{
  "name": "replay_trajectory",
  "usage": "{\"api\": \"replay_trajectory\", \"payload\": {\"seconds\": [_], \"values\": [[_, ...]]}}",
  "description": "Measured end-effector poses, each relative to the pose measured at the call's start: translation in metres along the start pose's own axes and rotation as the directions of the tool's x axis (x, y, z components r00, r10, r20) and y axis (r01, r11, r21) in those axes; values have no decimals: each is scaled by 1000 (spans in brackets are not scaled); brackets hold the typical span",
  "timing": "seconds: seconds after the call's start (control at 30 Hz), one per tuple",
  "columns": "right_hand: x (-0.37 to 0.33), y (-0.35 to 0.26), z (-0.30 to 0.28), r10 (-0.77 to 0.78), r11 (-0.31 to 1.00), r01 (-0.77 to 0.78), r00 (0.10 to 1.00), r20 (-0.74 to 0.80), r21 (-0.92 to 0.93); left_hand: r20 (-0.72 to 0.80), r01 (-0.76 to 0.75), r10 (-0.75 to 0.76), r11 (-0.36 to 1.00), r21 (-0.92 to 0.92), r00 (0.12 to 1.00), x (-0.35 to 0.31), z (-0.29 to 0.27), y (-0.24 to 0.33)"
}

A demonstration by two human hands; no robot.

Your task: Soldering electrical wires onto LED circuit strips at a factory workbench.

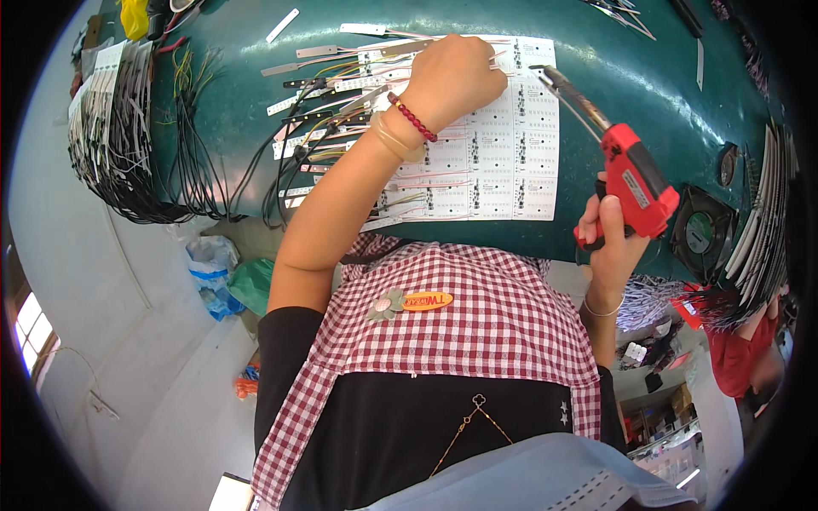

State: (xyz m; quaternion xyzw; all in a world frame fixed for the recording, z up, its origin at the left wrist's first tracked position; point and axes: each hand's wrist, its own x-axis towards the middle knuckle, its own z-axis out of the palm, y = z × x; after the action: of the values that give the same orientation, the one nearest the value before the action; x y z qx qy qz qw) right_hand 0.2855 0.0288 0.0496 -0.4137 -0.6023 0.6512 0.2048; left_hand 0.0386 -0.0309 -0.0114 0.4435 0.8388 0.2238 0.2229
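Note:
My right hand [612, 234] is wrapped round the grip of a red soldering gun [635, 183]. The gun's metal tip points up and left, over the right column of a white circuit board panel [537, 192]. My left hand [460, 72] is closed above the panel's upper part, its fingertips mostly turned away. Thin wires show beside its fingers, but what it pinches is hidden. Several small strips with wires [307, 83] lie along the panel's left side, their leads running across the board.
Bundles of black-wired strips [111, 136] and loose black cables [192, 128] lie on the green table [230, 51] at left. At right are a black fan [703, 234] and a hanging bunch of pale strips [758, 221]. Plastic bags [213, 264] sit below the table's left edge.

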Motion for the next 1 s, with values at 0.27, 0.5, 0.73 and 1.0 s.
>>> {"api": "replay_trajectory", "payload": {"seconds": [0.27,0.5,0.73,1.0], "values": [[-3,-1,-7,-29,992,30,1000,-6,124,-29,-180,178,978,-104,984,-8,-10,0],[-5,2,-7,6,989,-6,1000,2,149,35,-299,312,934,-195,950,-8,-10,-11],[-10,8,-10,48,988,-50,999,21,144,88,-194,194,981,-8,977,-24,-9,5],[-13,13,-16,18,976,-21,1000,16,216,-390,-419,429,901,117,814,-27,-26,5]]}}
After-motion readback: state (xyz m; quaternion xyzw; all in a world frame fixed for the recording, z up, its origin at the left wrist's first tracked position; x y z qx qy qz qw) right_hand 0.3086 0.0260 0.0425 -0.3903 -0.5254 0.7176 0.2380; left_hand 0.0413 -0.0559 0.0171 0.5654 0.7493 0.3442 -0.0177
